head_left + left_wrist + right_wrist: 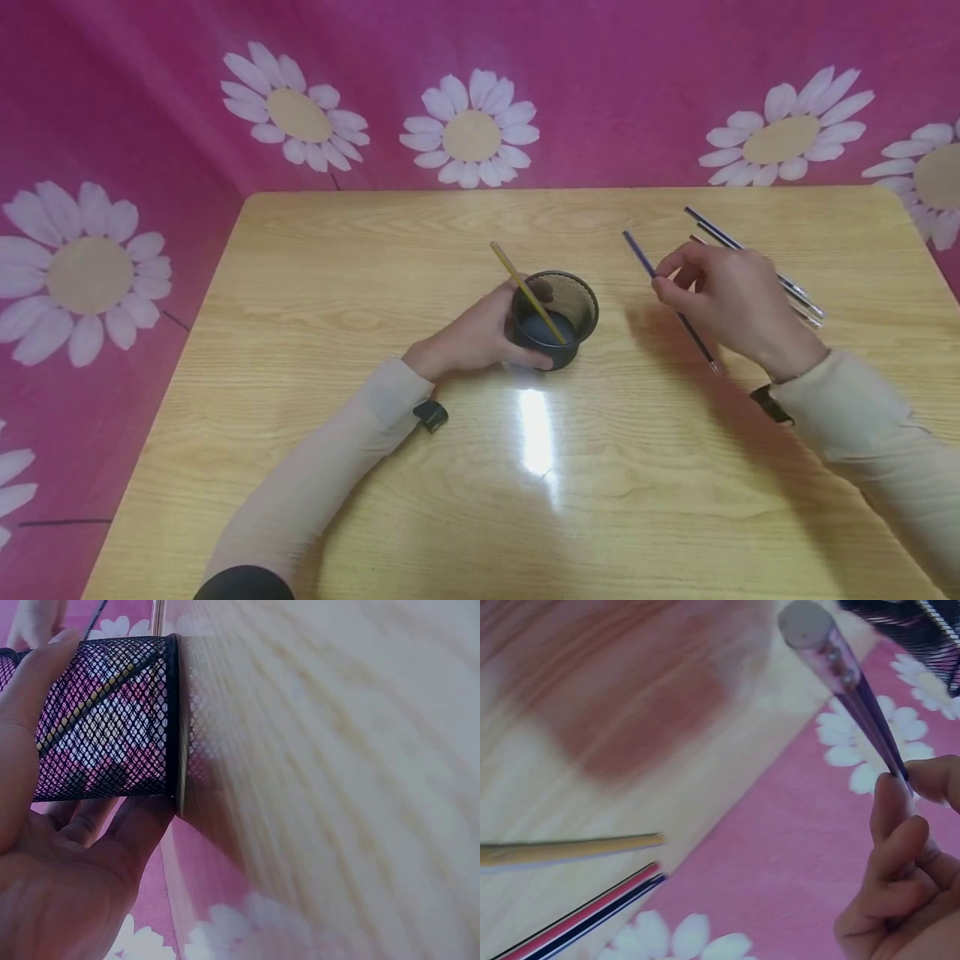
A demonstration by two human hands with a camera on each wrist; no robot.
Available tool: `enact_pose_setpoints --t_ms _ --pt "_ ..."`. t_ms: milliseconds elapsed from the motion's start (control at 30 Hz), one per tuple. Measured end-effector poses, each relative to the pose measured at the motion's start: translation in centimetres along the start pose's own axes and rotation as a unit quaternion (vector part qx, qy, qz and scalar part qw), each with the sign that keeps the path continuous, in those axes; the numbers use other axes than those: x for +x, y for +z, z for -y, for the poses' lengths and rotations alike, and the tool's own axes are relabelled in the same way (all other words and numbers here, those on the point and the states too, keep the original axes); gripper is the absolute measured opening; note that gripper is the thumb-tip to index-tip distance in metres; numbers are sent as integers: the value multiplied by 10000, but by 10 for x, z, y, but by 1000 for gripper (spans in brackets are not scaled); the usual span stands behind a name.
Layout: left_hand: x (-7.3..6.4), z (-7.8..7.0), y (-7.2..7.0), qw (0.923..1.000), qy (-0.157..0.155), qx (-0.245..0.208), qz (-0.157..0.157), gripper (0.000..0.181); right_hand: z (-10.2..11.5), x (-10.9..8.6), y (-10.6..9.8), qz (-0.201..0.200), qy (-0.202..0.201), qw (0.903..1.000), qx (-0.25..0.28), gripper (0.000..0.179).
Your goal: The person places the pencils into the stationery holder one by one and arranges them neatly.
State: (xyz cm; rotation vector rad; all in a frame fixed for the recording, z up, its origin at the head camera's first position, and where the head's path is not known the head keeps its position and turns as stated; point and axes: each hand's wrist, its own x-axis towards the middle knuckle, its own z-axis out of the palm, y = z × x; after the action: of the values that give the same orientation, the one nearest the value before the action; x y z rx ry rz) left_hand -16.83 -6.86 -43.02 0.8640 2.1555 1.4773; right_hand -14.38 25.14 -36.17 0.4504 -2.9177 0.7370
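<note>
My left hand grips a black mesh pencil cup round its side, thumb in front. The cup stands upright on the table, and a yellow pencil leans inside it, its upper end past the rim to the left. In the left wrist view the pencil shows slanted through the mesh. To the right of the cup, my right hand pinches a dark blue pencil between thumb and fingertips near its middle. Its eraser end is large in the right wrist view, pointing toward the camera.
Several pencils lie together behind and partly under my right hand; red and yellow ones show in the right wrist view. The wooden table ends at a pink flowered cloth behind and to the left.
</note>
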Motion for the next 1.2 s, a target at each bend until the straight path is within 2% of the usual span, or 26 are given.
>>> enact_pose_setpoints --t_ms 233,400,733,867,1200 --pt "0 -1 0 10000 -32 66 -9 90 24 4 0 -631 -662 9949 416 7" --pt "0 0 0 10000 -28 57 -9 91 39 7 0 -929 -773 9879 968 7" --pt "0 0 -1 10000 5 90 -1 91 65 16 -3 -1479 -1308 9606 1954 4" --pt "1 0 -1 10000 46 63 6 91 71 20 -4 -1552 -1538 9512 2177 6" --pt "1 -1 -2 10000 83 34 2 92 85 29 -4 -1809 -1706 9334 2587 12"
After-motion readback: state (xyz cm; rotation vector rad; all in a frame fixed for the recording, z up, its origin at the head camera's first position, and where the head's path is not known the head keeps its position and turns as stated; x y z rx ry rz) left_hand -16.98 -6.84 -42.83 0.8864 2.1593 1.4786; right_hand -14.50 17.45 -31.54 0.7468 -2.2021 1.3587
